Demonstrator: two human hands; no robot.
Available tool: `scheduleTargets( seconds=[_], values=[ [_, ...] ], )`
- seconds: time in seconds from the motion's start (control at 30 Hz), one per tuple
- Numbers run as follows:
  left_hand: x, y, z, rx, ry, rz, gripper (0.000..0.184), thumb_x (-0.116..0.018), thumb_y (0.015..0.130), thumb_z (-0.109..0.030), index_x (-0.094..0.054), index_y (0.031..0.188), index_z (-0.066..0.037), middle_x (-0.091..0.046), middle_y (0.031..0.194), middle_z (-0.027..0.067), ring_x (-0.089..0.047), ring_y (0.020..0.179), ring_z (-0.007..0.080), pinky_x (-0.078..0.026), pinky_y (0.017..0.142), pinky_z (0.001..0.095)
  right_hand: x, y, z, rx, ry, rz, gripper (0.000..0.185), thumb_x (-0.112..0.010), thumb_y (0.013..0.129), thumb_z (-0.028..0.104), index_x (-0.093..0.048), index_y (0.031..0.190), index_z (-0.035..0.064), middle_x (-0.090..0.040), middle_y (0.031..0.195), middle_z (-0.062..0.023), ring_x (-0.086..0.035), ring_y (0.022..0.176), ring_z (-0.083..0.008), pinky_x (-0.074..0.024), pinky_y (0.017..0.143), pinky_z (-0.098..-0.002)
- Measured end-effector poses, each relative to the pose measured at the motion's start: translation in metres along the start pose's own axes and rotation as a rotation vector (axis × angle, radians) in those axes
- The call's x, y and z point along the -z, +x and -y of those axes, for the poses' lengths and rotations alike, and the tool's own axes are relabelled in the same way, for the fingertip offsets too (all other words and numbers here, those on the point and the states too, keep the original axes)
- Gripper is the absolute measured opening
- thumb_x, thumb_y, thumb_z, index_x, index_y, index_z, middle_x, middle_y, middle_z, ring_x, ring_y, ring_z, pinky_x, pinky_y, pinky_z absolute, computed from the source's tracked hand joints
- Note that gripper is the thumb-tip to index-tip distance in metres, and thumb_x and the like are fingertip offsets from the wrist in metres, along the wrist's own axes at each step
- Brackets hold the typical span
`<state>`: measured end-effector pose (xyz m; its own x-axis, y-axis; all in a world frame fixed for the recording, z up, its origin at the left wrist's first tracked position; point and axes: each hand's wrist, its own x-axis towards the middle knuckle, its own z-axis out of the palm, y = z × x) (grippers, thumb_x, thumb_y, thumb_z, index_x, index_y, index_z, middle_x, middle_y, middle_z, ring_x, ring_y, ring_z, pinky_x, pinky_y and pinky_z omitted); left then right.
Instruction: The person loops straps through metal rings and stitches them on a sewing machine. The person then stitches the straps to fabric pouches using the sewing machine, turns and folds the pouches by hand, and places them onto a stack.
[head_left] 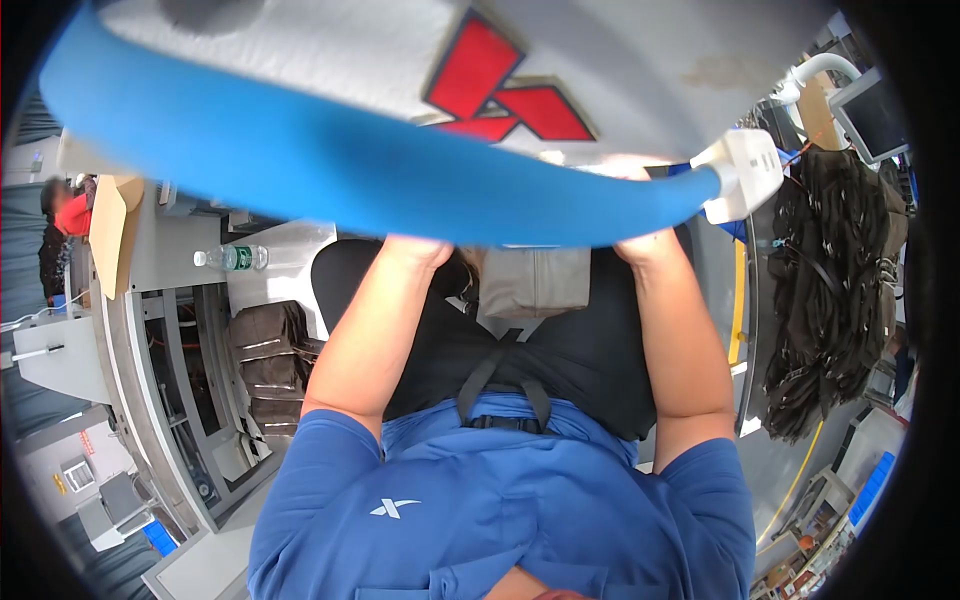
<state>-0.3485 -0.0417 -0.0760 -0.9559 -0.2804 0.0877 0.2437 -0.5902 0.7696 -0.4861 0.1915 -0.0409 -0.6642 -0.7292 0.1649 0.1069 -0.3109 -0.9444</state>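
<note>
A grey-beige fabric piece, perhaps a bag or pouch, hangs between my forearms above my lap. Its upper part disappears behind a wide blue band along the lower edge of a white machine head with a red three-diamond emblem. Only the wrist end of my left hand shows, left of the fabric. On the other side, my right hand is likewise mostly covered by the band. The fingers of both hands are hidden, so their grip on the fabric cannot be made out.
Dark folded fabric pieces are stacked at my left, near a clear plastic bottle lying on the worktop. To my right hangs a large heap of dark pieces. A monitor stands at upper right. Another person is at far left.
</note>
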Motion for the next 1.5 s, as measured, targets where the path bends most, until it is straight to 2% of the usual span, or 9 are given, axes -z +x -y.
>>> scheduleTargets(
  seconds=[0.1, 0.33, 0.6, 1.0, 1.17, 1.2, 1.27, 1.37, 1.5],
  values=[
    [0.011, 0.000, 0.005, -0.044, 0.074, -0.118, 0.025, -0.073, 0.093, -0.007, -0.072, 0.118, -0.005, -0.073, 0.121, 0.0074, -0.066, 0.115, 0.0234, -0.048, 0.104, 0.0415, -0.007, 0.000, 0.011, -0.022, -0.053, -0.011, 0.039, -0.070, 0.097, 0.015, -0.064, 0.132, -0.0014, -0.068, 0.117, -0.0063, -0.061, 0.108, -0.0172, -0.0493, 0.096, -0.0343],
    [-0.011, 0.001, -0.005, -0.078, 0.115, 0.018, 0.030, -0.071, 0.093, -0.004, -0.069, 0.123, -0.006, -0.070, 0.125, 0.0065, -0.064, 0.118, 0.0235, -0.046, 0.106, 0.0428, -0.005, 0.001, 0.021, -0.002, -0.216, 0.067, 0.035, -0.065, 0.100, 0.017, -0.065, 0.129, -0.0030, -0.069, 0.126, -0.0092, -0.061, 0.116, -0.0192, -0.0460, 0.105, -0.0352],
    [-0.009, -0.004, 0.006, -0.079, 0.056, -0.031, 0.029, -0.066, 0.094, 0.000, -0.067, 0.123, -0.004, -0.070, 0.126, 0.0078, -0.064, 0.119, 0.0235, -0.048, 0.106, 0.0411, -0.013, -0.002, 0.013, 0.107, -0.109, 0.051, 0.033, -0.064, 0.100, 0.012, -0.064, 0.129, -0.0034, -0.068, 0.127, -0.0091, -0.060, 0.118, -0.0191, -0.0455, 0.105, -0.0358],
    [-0.011, -0.002, 0.008, -0.083, 0.131, -0.112, 0.029, -0.060, 0.096, 0.002, -0.065, 0.125, -0.002, -0.069, 0.125, 0.0074, -0.063, 0.120, 0.0222, -0.047, 0.106, 0.0381, -0.021, 0.000, 0.032, -0.042, -0.190, 0.034, 0.033, -0.066, 0.098, 0.014, -0.066, 0.126, -0.0040, -0.069, 0.121, -0.0089, -0.062, 0.113, -0.0176, -0.0470, 0.101, -0.0355],
    [-0.047, -0.011, -0.007, -0.138, 0.442, -0.313, 0.020, -0.058, 0.100, -0.003, -0.065, 0.119, -0.001, -0.067, 0.109, 0.0028, -0.059, 0.099, 0.0146, -0.047, 0.090, 0.0306, -0.024, -0.014, 0.014, 0.069, -0.744, -0.347, 0.030, -0.071, 0.097, 0.019, -0.067, 0.118, -0.0026, -0.069, 0.112, -0.0100, -0.063, 0.105, -0.0160, -0.0498, 0.096, -0.0352],
    [-0.058, -0.018, -0.013, -0.168, 0.505, -0.351, 0.019, -0.057, 0.101, -0.003, -0.065, 0.118, -0.001, -0.066, 0.105, 0.0017, -0.057, 0.094, 0.0128, -0.046, 0.086, 0.0290, -0.047, -0.013, 0.030, 0.172, -0.489, -0.489, 0.023, -0.075, 0.095, 0.021, -0.068, 0.100, -0.0008, -0.066, 0.092, -0.0071, -0.060, 0.084, -0.0116, -0.0509, 0.079, -0.0303],
    [-0.070, -0.037, -0.024, -0.163, 0.551, -0.301, 0.013, -0.064, 0.099, -0.013, -0.063, 0.093, -0.002, -0.056, 0.086, -0.0009, -0.046, 0.078, 0.0088, -0.037, 0.071, 0.0264, -0.044, -0.043, 0.037, -0.043, -0.432, -0.397, 0.023, -0.077, 0.093, 0.020, -0.066, 0.088, 0.0004, -0.060, 0.080, -0.0036, -0.053, 0.073, -0.0089, -0.0459, 0.068, -0.0275],
    [-0.075, -0.071, -0.038, 0.025, 0.641, -0.114, 0.034, -0.073, 0.094, -0.020, -0.054, 0.070, -0.004, -0.048, 0.076, -0.0013, -0.041, 0.071, 0.0085, -0.032, 0.065, 0.0272, -0.062, -0.075, 0.060, -0.221, -0.505, -0.205, 0.034, -0.079, 0.091, 0.018, -0.057, 0.070, 0.0024, -0.047, 0.065, 0.0022, -0.040, 0.062, -0.0053, -0.0353, 0.055, -0.0255],
    [-0.080, -0.086, -0.041, 0.166, 0.625, -0.068, 0.036, -0.073, 0.092, -0.011, -0.052, 0.064, -0.003, -0.044, 0.074, -0.0015, -0.038, 0.069, 0.0085, -0.030, 0.063, 0.0281, -0.068, -0.086, 0.057, -0.232, -0.429, -0.189, 0.031, -0.075, 0.093, 0.013, -0.055, 0.071, 0.0029, -0.047, 0.067, 0.0017, -0.039, 0.062, -0.0047, -0.0343, 0.055, -0.0256]
  ],
)
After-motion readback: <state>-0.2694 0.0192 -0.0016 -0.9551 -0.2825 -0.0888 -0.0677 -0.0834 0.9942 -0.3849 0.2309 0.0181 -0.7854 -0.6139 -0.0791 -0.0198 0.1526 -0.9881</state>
